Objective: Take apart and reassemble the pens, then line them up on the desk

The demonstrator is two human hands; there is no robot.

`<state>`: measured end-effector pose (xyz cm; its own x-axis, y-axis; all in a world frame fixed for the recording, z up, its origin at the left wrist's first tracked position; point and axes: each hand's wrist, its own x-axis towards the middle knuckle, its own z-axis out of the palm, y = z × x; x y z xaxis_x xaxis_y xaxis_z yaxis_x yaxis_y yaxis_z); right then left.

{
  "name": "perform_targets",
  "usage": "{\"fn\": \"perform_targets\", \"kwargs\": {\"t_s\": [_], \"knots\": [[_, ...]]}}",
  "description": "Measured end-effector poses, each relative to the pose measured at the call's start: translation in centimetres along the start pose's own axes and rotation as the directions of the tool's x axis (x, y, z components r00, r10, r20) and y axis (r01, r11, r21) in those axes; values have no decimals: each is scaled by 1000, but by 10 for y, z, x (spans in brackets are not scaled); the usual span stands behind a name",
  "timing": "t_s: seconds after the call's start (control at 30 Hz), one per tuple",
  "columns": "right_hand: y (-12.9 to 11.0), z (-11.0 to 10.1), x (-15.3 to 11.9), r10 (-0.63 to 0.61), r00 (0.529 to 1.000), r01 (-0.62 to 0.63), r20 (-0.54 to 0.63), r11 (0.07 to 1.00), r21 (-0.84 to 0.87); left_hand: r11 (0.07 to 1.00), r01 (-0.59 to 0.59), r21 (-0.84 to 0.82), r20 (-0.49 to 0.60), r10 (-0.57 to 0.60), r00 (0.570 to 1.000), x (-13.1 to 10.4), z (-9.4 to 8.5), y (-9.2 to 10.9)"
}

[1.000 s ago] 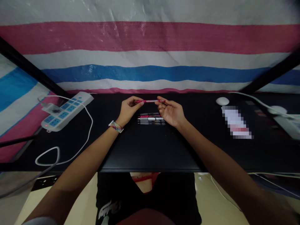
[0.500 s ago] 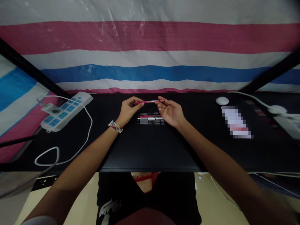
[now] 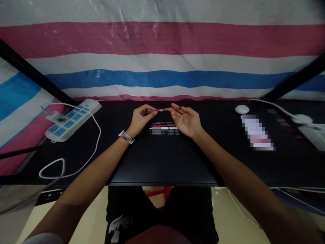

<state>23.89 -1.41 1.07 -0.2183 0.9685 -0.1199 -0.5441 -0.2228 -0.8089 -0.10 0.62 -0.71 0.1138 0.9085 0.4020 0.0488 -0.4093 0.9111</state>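
Observation:
Above the black table, my left hand (image 3: 140, 118) grips the left part of a pink and clear pen (image 3: 162, 110) between thumb and fingers. My right hand (image 3: 187, 121), palm turned up, pinches a pink piece (image 3: 177, 108) at the pen's right end. Whether this piece is fully apart from the pen is too small to tell. Just below the hands, several pens lie side by side on the table, among them a white one (image 3: 165, 128) and a dark clear one (image 3: 164, 133). My right fingers hide some of their right ends.
A white power strip (image 3: 73, 120) with a looping white cable (image 3: 98, 135) is at the left. On the right are a white mouse (image 3: 242, 109), a blurred-out flat item (image 3: 257, 132) and another cable. A striped sheet (image 3: 162, 78) hangs behind the black table (image 3: 165, 162).
My right hand has shifted slightly right with the pink end piece, and more of the clear section shows between my hands. My left hand keeps its grip.

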Motion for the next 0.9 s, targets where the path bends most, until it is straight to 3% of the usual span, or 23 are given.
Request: {"fn": "perform_targets", "kwargs": {"t_s": [0.3, 0.43, 0.5, 0.57, 0.67, 0.9], "knots": [[2, 1, -1, -24, 998, 20, -62, 998, -60, 1000, 10, 26, 21, -11, 1000, -2, 1, 2], [0, 1, -3, -65, 998, 64, -6, 993, -99, 998, -1, 55, 41, -2, 999, -3, 0, 3], [-1, -1, -2, -137, 990, 139, 24, 971, -196, 998, -10, 58, 44, 7, 999, -2, 0, 2], [-1, -5, -1, -260, 965, 250, 21, 899, -360, 998, -18, 54, 45, 16, 999, -1, 0, 0], [1, -14, 3, -424, 904, 375, 58, 721, -583, 996, -28, 81, 60, 24, 998, -2, 1, -2], [5, -30, 5, -444, 861, 400, 249, 288, -870, 918, -136, 372, 171, 76, 982, -8, -2, 4]]}}
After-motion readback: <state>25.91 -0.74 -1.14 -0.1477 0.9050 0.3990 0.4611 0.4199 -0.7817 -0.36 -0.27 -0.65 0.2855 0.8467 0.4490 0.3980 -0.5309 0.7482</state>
